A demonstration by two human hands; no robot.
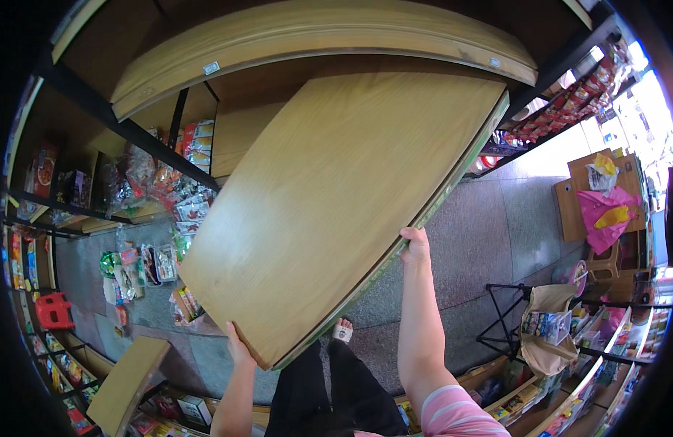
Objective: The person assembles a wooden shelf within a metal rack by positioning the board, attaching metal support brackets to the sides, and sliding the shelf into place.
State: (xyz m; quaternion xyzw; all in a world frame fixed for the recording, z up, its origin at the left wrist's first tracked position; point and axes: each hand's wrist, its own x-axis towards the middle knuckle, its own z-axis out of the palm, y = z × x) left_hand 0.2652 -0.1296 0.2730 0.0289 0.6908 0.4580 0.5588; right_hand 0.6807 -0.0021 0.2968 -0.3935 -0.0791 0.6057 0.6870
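A large wooden shelf board [336, 189] with a green-trimmed front edge slants across the middle of the view, its far end inside the shelving unit ahead. My left hand [239, 347] grips the board's near left corner; part of its fingers is hidden beneath. Farther right, my right hand [416, 245] is closed over the green-trimmed edge, thumb on top. Above the board's far end runs another wooden shelf [322, 36] with small white labels on its front.
Packaged goods [136, 269] lie on the grey tiled floor to the left. Another board [129, 382] leans at lower left, near a red plastic stool [54, 311]. A folding chair [547, 328] with packages stands at right. Black metal shelf posts [125, 131] frame the unit.
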